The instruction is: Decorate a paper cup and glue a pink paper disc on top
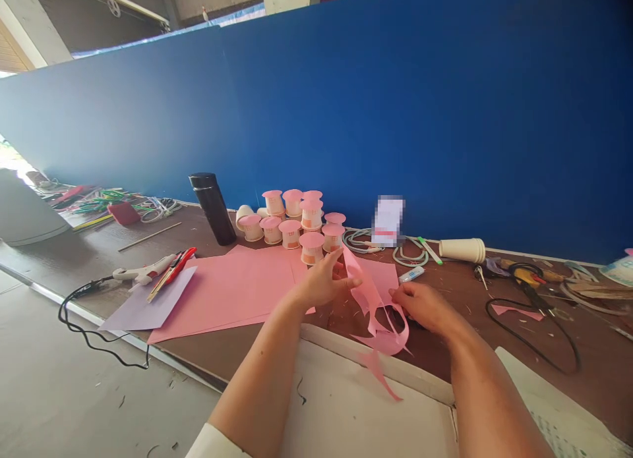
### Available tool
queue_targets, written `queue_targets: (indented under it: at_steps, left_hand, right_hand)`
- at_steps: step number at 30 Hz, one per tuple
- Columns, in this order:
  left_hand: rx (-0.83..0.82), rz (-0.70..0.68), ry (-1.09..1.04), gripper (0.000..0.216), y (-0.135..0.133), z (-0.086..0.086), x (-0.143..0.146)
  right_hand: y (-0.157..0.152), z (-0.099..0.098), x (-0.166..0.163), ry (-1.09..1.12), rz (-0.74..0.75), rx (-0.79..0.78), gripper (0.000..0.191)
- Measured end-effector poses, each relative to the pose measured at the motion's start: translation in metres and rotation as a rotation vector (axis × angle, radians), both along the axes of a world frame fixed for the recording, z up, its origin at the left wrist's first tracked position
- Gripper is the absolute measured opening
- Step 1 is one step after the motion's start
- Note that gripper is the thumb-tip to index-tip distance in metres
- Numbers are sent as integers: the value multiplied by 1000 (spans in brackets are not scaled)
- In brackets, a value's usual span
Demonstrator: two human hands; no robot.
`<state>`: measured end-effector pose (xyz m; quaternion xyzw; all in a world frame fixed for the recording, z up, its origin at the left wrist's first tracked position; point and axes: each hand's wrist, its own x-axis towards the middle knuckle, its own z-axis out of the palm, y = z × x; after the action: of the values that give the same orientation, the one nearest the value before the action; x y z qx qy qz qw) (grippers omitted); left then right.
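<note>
My left hand (324, 280) pinches the upper end of a cut pink paper scrap (376, 313), which curls and hangs down over the table's front edge. My right hand (420, 305) is closed low beside the scrap, on something dark that its fingers mostly hide. Flat pink paper sheets (232, 290) lie just left of my hands. Behind them stand several small white paper cups with pink paper lids (297, 224).
A black flask (212, 207) stands left of the cups. A glue gun (143, 271), a red cutter (175, 265) and a pale sheet (148, 303) lie far left. White cables (405, 250), a tipped paper cup (462, 249) and dark tools with a cord (534, 300) lie right, below a blue wall.
</note>
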<state>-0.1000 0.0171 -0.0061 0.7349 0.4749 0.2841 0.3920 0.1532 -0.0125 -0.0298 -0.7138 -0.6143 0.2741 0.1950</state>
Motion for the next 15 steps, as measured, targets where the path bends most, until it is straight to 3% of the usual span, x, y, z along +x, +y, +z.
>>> queue_targets:
  at_steps: [4,10,12,15]
  left_hand:
    - [143,43,115,83,0,3,14]
    - [177,55,447,66,-2,18,48]
    - [218,107,524,65,1,17,54]
    - [230,195,548,45,5,11,52]
  right_hand:
    - [1,1,-1,33,-17,-30,21]
    - [4,1,5,9,-100,-90,38]
    - [7,-2,12,-28,-154,-115,40]
    - [10,-8,24,-115,-262,-129,48]
